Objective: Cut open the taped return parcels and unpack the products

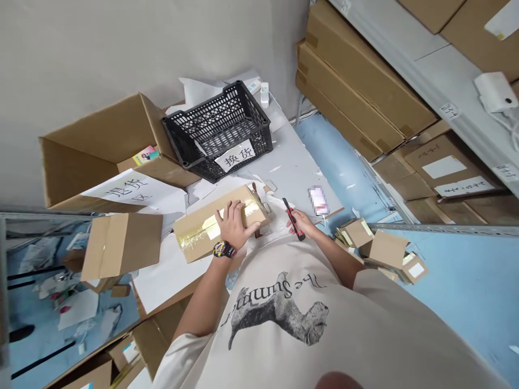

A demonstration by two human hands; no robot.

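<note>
Fingers spread, my left hand (237,222) rests flat on top of a long cardboard box (198,229) on the table. Shiny yellowish tape runs along the box's top, and a white label shows partly beside my fingers. My right hand (302,224) is closed around a red and black utility knife (293,220), held close to my shirt and apart from the box. Whether the knife's blade is out, I cannot tell. A phone (319,200) with a blurred screen lies on the table to the right of the knife.
Behind the box stand a black plastic crate (219,127) and a large open carton (97,135), both with paper signs. A smaller carton (121,246) sits at the table's left. Stacked boxes (360,86) fill shelving on the right; opened boxes (381,248) lie on the blue floor.
</note>
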